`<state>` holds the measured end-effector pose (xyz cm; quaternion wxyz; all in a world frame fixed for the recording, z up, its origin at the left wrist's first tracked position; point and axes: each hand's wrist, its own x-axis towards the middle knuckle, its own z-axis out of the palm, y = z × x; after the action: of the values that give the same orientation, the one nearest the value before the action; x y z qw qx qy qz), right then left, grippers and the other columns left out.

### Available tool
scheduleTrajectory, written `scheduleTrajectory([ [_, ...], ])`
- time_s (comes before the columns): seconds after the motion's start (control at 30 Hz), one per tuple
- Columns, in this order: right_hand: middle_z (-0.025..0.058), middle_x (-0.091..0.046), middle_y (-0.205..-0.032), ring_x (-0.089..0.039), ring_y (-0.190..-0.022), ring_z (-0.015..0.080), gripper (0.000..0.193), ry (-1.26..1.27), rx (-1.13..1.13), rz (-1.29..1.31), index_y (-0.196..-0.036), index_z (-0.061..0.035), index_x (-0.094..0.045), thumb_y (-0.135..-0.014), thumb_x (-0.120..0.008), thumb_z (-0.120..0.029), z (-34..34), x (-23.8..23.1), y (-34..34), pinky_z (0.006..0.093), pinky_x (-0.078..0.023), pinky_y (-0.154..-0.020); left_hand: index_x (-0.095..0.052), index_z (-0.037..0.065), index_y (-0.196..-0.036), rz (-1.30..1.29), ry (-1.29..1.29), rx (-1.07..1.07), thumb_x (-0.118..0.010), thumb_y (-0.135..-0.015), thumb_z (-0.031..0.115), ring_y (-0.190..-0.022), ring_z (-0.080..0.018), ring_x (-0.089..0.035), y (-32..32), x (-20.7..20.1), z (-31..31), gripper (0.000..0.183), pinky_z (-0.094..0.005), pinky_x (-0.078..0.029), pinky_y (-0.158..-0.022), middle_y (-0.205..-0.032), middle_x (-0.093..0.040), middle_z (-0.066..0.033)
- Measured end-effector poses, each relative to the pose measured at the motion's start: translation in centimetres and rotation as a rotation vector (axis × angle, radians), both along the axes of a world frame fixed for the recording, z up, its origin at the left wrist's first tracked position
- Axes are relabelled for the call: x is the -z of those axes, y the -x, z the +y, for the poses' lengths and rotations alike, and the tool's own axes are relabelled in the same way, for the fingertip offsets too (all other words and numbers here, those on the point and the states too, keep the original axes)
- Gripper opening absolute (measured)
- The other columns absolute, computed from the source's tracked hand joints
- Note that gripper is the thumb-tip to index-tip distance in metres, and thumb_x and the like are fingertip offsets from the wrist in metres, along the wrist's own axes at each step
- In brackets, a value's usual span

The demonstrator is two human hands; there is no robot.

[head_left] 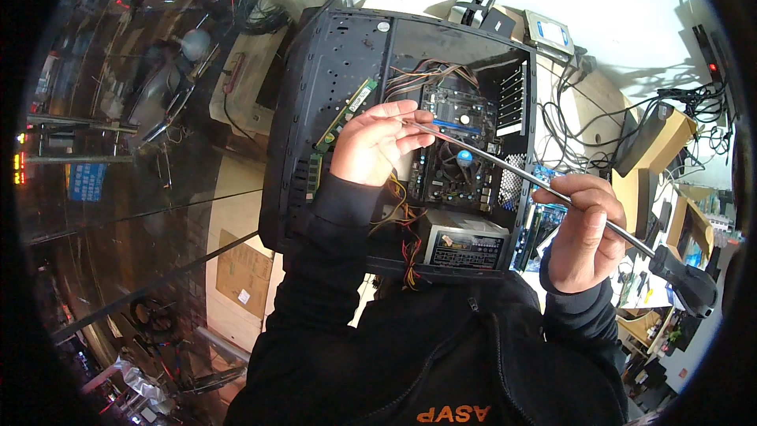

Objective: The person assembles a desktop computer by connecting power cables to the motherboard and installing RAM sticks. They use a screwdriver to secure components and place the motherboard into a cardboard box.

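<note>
A long screwdriver (505, 164) with a thin metal shaft slants across the open black computer case (331, 47). My left hand (378, 142) pinches its tip end between thumb and fingers, above the case. Closed round the shaft, my right hand (587, 229) is nearer the bulky black handle (686, 280), which sticks out beyond it to the right. Below the shaft are the motherboard (441, 181) and a cooling fan with a blue hub (465, 158). A green memory stick (359, 101) lies on the case beside my left hand, and another memory stick (314, 177) lies near that wrist.
A silver power supply (465, 244) fills the near right part of the case. Coloured cables (434, 75) run inside it. A hard drive (550, 34) lies beyond the far right corner. Black cords (576, 110) and a cardboard box (654, 142) are to the right; a glass surface (158, 221) is left.
</note>
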<state>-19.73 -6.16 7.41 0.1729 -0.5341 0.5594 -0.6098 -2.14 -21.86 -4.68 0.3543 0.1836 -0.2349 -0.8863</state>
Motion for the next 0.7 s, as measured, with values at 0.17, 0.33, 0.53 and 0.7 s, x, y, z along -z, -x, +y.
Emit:
scheduleTrajectory([
  [0.17, 0.0212, -0.057, -0.091, -0.061, -0.070, 0.0244, 0.025, 0.005, -0.005, 0.009, -0.091, 0.0035, -0.049, -0.095, -0.038, -0.019, 0.00, -0.08, 0.19, 0.0324, -0.049, -0.069, -0.054, -0.005, -0.109, -0.030, 0.046, 0.008, -0.050, -0.086, 0.004, -0.095, -0.0293, -0.059, -0.06, 0.03, 0.05, 0.025, -0.0386, -0.048, -0.084, -0.103, -0.058, -0.0217],
  [0.33, 0.0214, -0.056, -0.092, -0.061, -0.070, 0.0249, 0.025, 0.001, -0.019, -0.076, -0.092, 0.0034, -0.048, -0.095, -0.038, -0.019, 0.13, 0.00, 0.03, 0.0329, -0.050, -0.068, -0.052, -0.002, -0.111, -0.142, 0.010, -0.057, -0.051, -0.089, 0.009, -0.091, -0.0279, -0.061, 0.05, -0.32, 0.15, 0.025, -0.0351, -0.050, -0.077, -0.101, -0.060, -0.0188],
  [0.53, 0.0217, -0.055, -0.090, -0.059, -0.069, 0.0247, 0.024, 0.029, -0.028, -0.085, -0.091, 0.0036, -0.047, -0.095, -0.038, -0.019, 0.04, 0.33, -0.24, 0.0341, -0.050, -0.068, -0.053, 0.000, -0.107, -0.109, -0.052, -0.050, -0.051, -0.090, 0.013, -0.085, -0.0239, -0.063, -0.04, -0.33, 0.04, 0.021, -0.0323, -0.051, -0.073, -0.095, -0.063, -0.0141],
  [0.7, 0.0225, -0.055, -0.091, -0.059, -0.069, 0.0255, 0.024, 0.048, -0.021, -0.104, -0.092, 0.0035, -0.047, -0.095, -0.038, -0.018, 0.05, 0.31, -0.05, 0.0342, -0.051, -0.067, -0.054, 0.001, -0.105, -0.077, -0.046, -0.038, -0.051, -0.090, 0.014, -0.083, -0.0242, -0.063, -0.11, 0.01, 0.00, 0.020, -0.0326, -0.052, -0.071, -0.095, -0.063, -0.0145],
])
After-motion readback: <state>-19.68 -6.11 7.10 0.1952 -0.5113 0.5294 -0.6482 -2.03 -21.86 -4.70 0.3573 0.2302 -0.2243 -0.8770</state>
